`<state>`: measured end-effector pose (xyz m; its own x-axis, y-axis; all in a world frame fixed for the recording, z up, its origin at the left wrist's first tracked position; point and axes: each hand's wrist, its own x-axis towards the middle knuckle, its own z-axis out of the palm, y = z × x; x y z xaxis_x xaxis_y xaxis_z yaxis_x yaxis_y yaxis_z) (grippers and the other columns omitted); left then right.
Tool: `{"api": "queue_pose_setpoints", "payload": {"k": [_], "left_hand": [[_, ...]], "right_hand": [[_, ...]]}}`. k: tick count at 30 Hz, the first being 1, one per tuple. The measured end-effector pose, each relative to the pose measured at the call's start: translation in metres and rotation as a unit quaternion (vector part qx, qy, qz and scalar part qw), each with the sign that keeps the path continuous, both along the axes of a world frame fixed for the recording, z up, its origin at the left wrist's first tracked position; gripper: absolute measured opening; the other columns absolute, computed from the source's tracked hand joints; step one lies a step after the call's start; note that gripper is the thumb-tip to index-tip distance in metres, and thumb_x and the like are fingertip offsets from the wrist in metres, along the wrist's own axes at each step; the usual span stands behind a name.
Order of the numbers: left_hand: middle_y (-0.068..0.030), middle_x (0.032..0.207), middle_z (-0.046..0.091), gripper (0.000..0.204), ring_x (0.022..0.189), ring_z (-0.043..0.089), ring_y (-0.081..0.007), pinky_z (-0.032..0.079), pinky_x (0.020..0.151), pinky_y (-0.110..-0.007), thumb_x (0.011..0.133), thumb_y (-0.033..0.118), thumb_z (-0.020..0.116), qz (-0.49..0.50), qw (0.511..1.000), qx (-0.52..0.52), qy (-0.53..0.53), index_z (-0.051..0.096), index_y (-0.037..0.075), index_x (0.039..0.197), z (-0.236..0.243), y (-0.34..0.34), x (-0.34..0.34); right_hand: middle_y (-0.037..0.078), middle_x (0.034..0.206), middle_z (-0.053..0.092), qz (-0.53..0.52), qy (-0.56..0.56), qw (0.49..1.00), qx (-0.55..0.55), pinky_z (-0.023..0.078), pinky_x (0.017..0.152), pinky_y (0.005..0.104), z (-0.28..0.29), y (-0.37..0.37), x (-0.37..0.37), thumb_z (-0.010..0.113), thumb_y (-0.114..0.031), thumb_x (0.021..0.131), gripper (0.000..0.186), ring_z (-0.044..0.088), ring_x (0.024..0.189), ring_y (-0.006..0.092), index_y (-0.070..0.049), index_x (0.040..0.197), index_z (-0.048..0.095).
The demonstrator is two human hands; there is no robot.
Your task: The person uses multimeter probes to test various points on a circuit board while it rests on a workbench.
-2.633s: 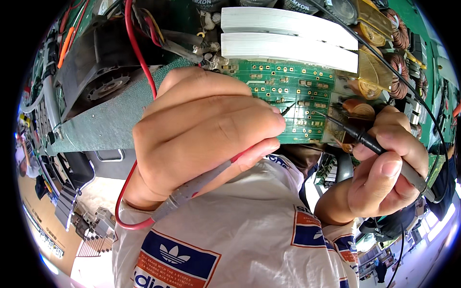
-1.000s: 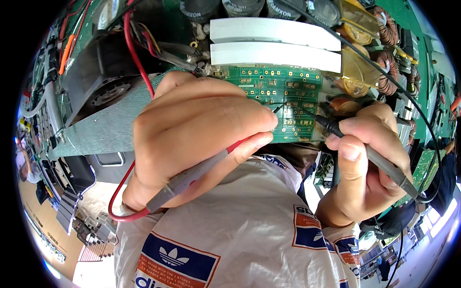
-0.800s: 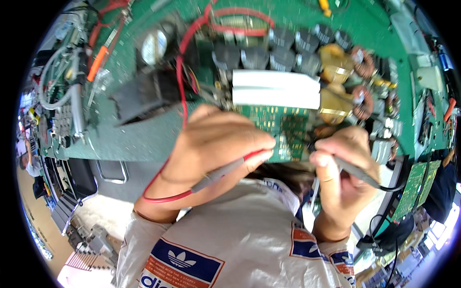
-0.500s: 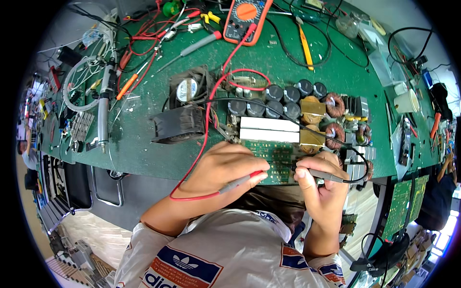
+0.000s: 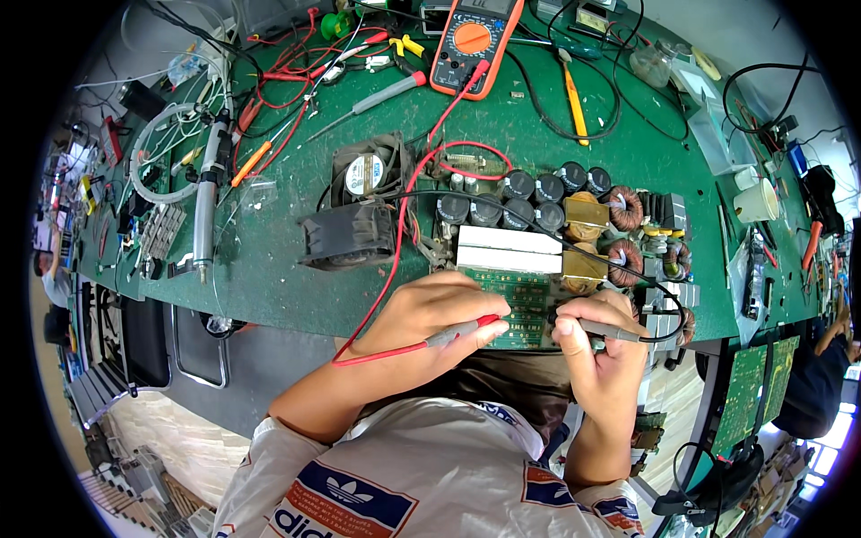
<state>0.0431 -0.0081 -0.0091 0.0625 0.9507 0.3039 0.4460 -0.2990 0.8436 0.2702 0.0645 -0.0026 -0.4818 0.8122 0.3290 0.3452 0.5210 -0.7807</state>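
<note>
Pinched in my left hand is a red test probe, its tip end over the green circuit board. My right hand closes round a black test probe, pointing left at the board's right part. Fingers hide both tips, so contact cannot be told. The board belongs to a power supply unit with black capacitors, white metal bars, copper coils and gold transformers. A red lead and a black lead run from the probes; the red one plugs into an orange multimeter.
Two black fans sit left of the unit. Beyond lie a grey screwdriver, an orange-handled screwdriver, a yellow-handled tool and tangled red leads. A soldering gun lies at left. At right stands a white cup.
The whole view has shifted slightly, with the bench things lower and further right. Both hands keep their probes at the board; my left hand stays at nearly the same spot on it.
</note>
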Motion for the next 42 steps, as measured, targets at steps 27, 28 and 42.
{"api": "queue_pose_setpoints", "payload": {"k": [27, 28, 42], "left_hand": [[-0.0135, 0.087, 0.073, 0.020, 0.080, 0.068, -0.0250, 0.053, 0.074, -0.034, 0.081, 0.008, 0.081, 0.033, 0.999, 0.031, 0.026, 0.075, -0.002, 0.098, -0.021, 0.000, 0.007], [-0.0136, 0.087, 0.073, 0.020, 0.080, 0.068, -0.0250, 0.053, 0.074, -0.034, 0.081, 0.008, 0.081, 0.032, 0.999, 0.030, 0.023, 0.075, -0.002, 0.098, -0.022, 0.000, 0.007], [-0.0143, 0.088, 0.074, 0.020, 0.081, 0.069, -0.0253, 0.054, 0.074, -0.033, 0.079, 0.004, 0.080, 0.017, 0.998, 0.032, 0.043, 0.075, -0.003, 0.098, -0.017, 0.002, 0.007]], "right_hand": [[0.012, 0.082, 0.067, -0.047, 0.118, 0.992, -0.020, 0.045, 0.069, 0.0235, -0.012, -0.009, -0.004, 0.062, -0.007, 0.100, 0.015, 0.059, 0.068, 0.0121, 0.007, 0.101, 0.066], [0.012, 0.080, 0.067, -0.051, 0.113, 0.992, -0.021, 0.045, 0.070, 0.0236, -0.012, -0.009, -0.005, 0.061, -0.007, 0.100, 0.015, 0.059, 0.068, 0.0121, 0.007, 0.101, 0.066], [0.013, 0.077, 0.065, -0.025, 0.105, 0.994, -0.010, 0.043, 0.069, 0.0252, -0.010, -0.005, -0.004, 0.060, -0.005, 0.099, 0.015, 0.057, 0.067, 0.0131, 0.009, 0.102, 0.065]]}}
